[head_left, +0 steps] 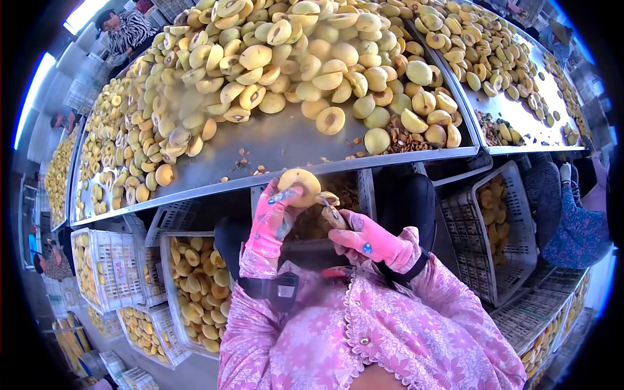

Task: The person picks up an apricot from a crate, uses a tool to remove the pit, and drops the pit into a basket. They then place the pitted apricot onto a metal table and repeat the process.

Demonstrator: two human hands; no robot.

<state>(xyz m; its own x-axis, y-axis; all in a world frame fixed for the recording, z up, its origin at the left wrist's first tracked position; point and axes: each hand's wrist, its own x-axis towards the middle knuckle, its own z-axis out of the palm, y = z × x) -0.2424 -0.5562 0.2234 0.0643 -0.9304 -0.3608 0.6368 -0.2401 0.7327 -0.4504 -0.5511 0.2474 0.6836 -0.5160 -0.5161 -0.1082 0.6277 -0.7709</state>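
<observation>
My left hand [276, 211], in a pink glove, holds a yellow peach half [300, 186] up in front of the table edge. In my right hand [372, 238], also pink-gloved, is a small pitting knife [334, 215] gripped by its handle. The knife's metal tip meets the right side of the peach, where a brownish piece [329, 197] sticks out. Just beyond both hands is the metal table [260, 143], heaped with peach halves [257, 57]. A pile of brown pits [409, 138] lies near its front edge.
Crates of peach halves stand low on my left, one white crate [117, 270] among them. Another crate [500, 227] tilts on my right, near a person in a blue patterned garment [572, 227]. A second table [513, 110] with peaches adjoins. Someone in stripes [129, 32] sits far left.
</observation>
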